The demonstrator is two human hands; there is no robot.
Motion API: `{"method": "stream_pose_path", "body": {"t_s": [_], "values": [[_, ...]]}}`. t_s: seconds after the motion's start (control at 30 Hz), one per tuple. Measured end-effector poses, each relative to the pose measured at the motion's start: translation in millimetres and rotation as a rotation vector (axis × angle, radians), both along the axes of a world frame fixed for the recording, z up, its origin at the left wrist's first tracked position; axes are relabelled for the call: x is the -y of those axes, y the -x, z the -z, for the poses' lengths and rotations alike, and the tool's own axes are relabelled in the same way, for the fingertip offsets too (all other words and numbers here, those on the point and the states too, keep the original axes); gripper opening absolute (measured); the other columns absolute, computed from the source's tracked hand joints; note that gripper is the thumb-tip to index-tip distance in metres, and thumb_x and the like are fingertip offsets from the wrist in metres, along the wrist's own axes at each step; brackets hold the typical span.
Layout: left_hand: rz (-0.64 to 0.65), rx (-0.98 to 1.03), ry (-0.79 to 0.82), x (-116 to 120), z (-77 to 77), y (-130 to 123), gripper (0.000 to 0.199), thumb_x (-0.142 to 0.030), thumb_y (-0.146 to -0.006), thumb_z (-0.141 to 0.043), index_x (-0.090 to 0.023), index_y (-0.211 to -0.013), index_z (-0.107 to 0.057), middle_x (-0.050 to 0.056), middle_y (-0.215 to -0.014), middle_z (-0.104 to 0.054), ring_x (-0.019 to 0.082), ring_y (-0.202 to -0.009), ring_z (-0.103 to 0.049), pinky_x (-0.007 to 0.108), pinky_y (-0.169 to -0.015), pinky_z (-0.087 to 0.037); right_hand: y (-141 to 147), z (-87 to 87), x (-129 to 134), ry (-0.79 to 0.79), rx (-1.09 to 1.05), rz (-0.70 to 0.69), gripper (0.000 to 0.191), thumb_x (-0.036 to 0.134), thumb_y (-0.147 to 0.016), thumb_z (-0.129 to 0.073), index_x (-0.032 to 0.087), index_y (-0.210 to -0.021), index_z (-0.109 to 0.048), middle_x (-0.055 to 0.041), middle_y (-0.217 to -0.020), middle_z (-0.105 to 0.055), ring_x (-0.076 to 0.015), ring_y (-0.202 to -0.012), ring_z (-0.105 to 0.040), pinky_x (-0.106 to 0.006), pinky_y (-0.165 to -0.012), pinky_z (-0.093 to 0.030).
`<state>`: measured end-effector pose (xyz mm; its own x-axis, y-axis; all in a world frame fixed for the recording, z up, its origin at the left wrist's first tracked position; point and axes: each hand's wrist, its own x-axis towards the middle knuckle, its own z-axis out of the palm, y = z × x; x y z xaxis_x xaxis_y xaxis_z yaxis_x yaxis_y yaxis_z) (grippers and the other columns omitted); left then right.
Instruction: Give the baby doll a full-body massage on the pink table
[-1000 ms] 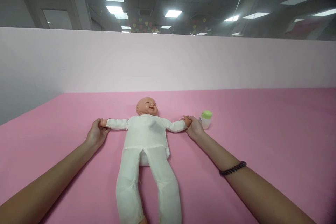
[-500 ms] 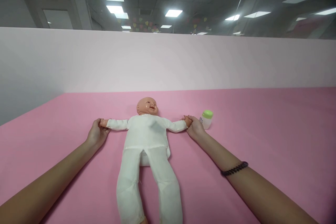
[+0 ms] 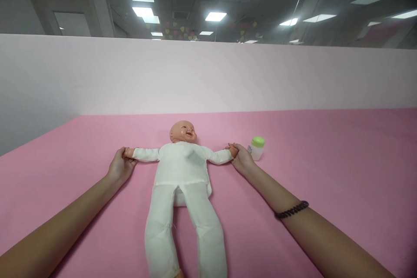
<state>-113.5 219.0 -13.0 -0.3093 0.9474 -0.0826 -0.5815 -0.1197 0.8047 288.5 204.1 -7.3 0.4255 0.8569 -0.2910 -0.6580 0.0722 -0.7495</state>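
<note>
A baby doll (image 3: 183, 165) with a white cloth body lies on its back on the pink surface (image 3: 286, 173). Its head points away from me and its face turns to the right. Both doll arms stretch straight out sideways. My left hand (image 3: 120, 165) is closed around the doll's hand on the left. On the other side, my right hand (image 3: 242, 157) grips the doll's other hand. Just past my right hand stands a small clear bottle with a green cap (image 3: 257, 147), its lower left partly behind that hand.
A white partition (image 3: 208, 76) rises along the far edge of the pink surface and continues down the left side. Above it show ceiling lights and a door (image 3: 71, 17). A dark coiled band (image 3: 291, 210) circles my right forearm.
</note>
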Motion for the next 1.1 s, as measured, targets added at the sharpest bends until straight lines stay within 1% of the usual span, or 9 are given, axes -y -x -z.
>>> {"method": "stream_pose_path", "body": {"t_s": [0.07,0.17,0.33,0.5,0.6,0.73,0.9,1.0,1.1], "values": [[-0.003,0.001,0.003,-0.1,-0.4,-0.2,0.025,-0.015,-0.090,-0.044,-0.017,-0.067,-0.054,0.002,-0.073,-0.058,0.016,-0.078,-0.063,0.030,-0.076,-0.059,-0.4,0.1,0.3,-0.014,-0.003,0.003,0.016,0.005,-0.083,-0.049,0.021,-0.078,-0.049,0.0007,-0.070,-0.064,-0.0123,-0.056,-0.061,-0.022,-0.052,-0.056],[-0.003,0.006,0.006,1.1,-1.3,0.0,0.023,-0.013,-0.089,-0.044,-0.017,-0.068,-0.055,0.003,-0.074,-0.059,0.016,-0.079,-0.063,0.030,-0.074,-0.059,-0.4,-0.8,1.3,-0.028,-0.004,0.002,0.017,0.004,-0.081,-0.048,0.021,-0.076,-0.049,0.0005,-0.069,-0.063,-0.0124,-0.057,-0.061,-0.023,-0.053,-0.056],[-0.003,0.013,0.002,2.4,-1.4,0.5,0.017,-0.011,-0.085,-0.048,-0.017,-0.072,-0.057,0.003,-0.077,-0.061,0.017,-0.081,-0.064,0.032,-0.075,-0.059,0.8,-2.4,2.2,-0.029,0.005,0.001,0.017,0.003,-0.080,-0.048,0.020,-0.076,-0.050,0.0000,-0.067,-0.063,-0.0127,-0.058,-0.062,-0.023,-0.053,-0.056],[-0.002,-0.016,0.018,2.0,-2.0,-1.6,0.022,-0.014,-0.091,-0.046,-0.016,-0.073,-0.058,0.004,-0.079,-0.063,0.017,-0.082,-0.064,0.030,-0.075,-0.059,1.4,-1.1,0.9,-0.009,0.016,-0.015,0.014,0.007,-0.083,-0.052,0.020,-0.077,-0.052,-0.0001,-0.062,-0.061,-0.0129,-0.055,-0.060,-0.022,-0.051,-0.054],[-0.010,-0.007,0.018,1.9,-2.2,-2.1,0.025,-0.016,-0.094,-0.044,-0.017,-0.072,-0.057,0.004,-0.080,-0.063,0.017,-0.083,-0.064,0.030,-0.075,-0.059,0.9,-0.6,0.6,-0.011,0.013,-0.008,0.015,0.007,-0.084,-0.051,0.020,-0.078,-0.050,0.0003,-0.065,-0.063,-0.0130,-0.055,-0.060,-0.023,-0.051,-0.054],[-0.002,0.003,0.007,1.5,-1.2,-0.2,0.020,-0.013,-0.088,-0.046,-0.017,-0.071,-0.057,0.004,-0.078,-0.062,0.018,-0.083,-0.065,0.031,-0.076,-0.059,-0.3,-1.1,1.2,-0.024,0.009,0.003,0.017,0.004,-0.083,-0.046,0.020,-0.077,-0.049,0.0002,-0.067,-0.063,-0.0126,-0.056,-0.061,-0.023,-0.053,-0.056],[0.002,0.023,0.000,1.3,-0.2,1.6,0.016,-0.010,-0.082,-0.049,-0.018,-0.071,-0.058,0.002,-0.074,-0.060,0.017,-0.078,-0.064,0.031,-0.077,-0.059,-0.9,-1.4,1.7,-0.028,0.015,-0.003,0.018,0.002,-0.078,-0.049,0.020,-0.077,-0.051,-0.0002,-0.066,-0.063,-0.0134,-0.058,-0.062,-0.023,-0.053,-0.056],[0.000,0.012,0.010,1.7,-1.1,0.6,0.018,-0.011,-0.084,-0.049,-0.017,-0.070,-0.057,0.001,-0.073,-0.059,0.015,-0.075,-0.062,0.030,-0.075,-0.058,-0.1,-0.9,1.5,-0.014,0.021,-0.012,0.015,0.005,-0.082,-0.051,0.020,-0.077,-0.051,-0.0011,-0.065,-0.063,-0.0136,-0.056,-0.061,-0.023,-0.052,-0.055],[-0.007,-0.004,0.028,2.6,-2.4,-1.5,0.022,-0.014,-0.091,-0.046,-0.017,-0.071,-0.056,0.003,-0.076,-0.061,0.016,-0.078,-0.063,0.030,-0.075,-0.058,0.6,0.0,0.8,-0.007,0.025,-0.014,0.014,0.008,-0.085,-0.051,0.020,-0.078,-0.051,-0.0007,-0.064,-0.063,-0.0130,-0.054,-0.060,-0.022,-0.050,-0.055]]}}
